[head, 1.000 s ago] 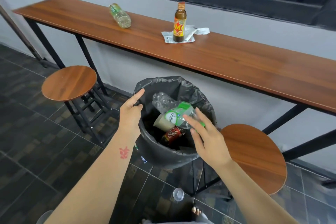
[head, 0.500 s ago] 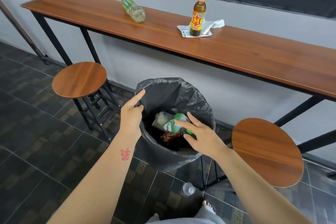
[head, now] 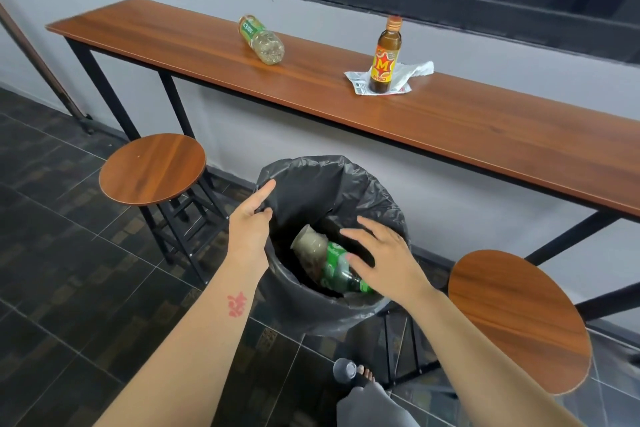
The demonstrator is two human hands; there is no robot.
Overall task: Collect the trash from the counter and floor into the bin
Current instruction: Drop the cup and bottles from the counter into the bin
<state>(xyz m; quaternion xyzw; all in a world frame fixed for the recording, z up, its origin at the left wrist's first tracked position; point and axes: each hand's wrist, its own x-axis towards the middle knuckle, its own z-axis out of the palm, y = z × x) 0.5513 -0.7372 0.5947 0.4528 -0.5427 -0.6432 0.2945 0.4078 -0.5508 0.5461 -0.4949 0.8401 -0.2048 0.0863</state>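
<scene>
**Bottles, wrapper and cup waiting; glass one needing care**

I am holding the liner (head: 322, 180) of the bin (head: 322, 319) at its near-left rim with my left hand (head: 249, 229). Thumb and curled fingers seem to be pinching the edge, while the index finger is pointing out straight. My right hand (head: 384, 260) is hovering over the bin's mouth, fingers spread and relaxed, holding nothing. Below it a green bottle (head: 341, 270) and a cloudy cup (head: 308, 241) are lying inside.

Trash is waiting in three places. On the counter (head: 485, 135) a plastic bottle (head: 261, 40) is lying on its side, well left of a glass bottle (head: 382, 59) that is standing upright on a crumpled wrapper (head: 414, 74). A clear cup (head: 344, 369) is sitting on the floor (head: 69, 288) just beside my foot.

I am judging the plastic bottle light, springy and likely to roll, so I am planning to wrap my fingers round its middle. The glass one is looking heavier, hard, smooth and breakable. I am meaning to grip it round the labelled body, not the cap, and lower it in rather than drop it. The wrapper is looking thin and limp and is lying pinned under that bottle, so it is coming after, pinched at a raised corner. The floor cup is probably flimsy; I am thinking of a light grip across its rim.
</scene>
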